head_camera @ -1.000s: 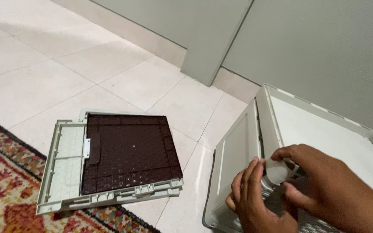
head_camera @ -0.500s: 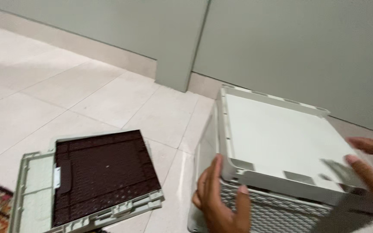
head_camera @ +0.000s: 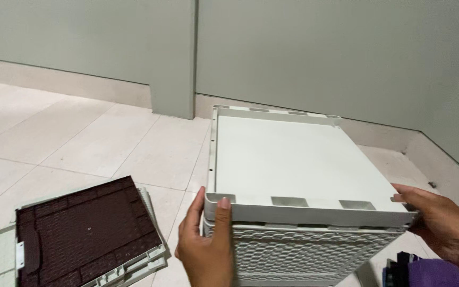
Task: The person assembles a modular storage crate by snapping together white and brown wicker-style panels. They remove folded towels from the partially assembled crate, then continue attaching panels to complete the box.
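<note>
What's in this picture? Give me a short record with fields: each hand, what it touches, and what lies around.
left hand: grips the near left corner of the white panel, thumb on its front edge
right hand: holds the panel's near right corner
white panel: lies flat on top of a white lattice box
dark panel: lies in a white frame on the floor, to the left
floor: pale tiles
wall: grey-green, behind the box
purple thing: bottom right, kind unclear
</note>
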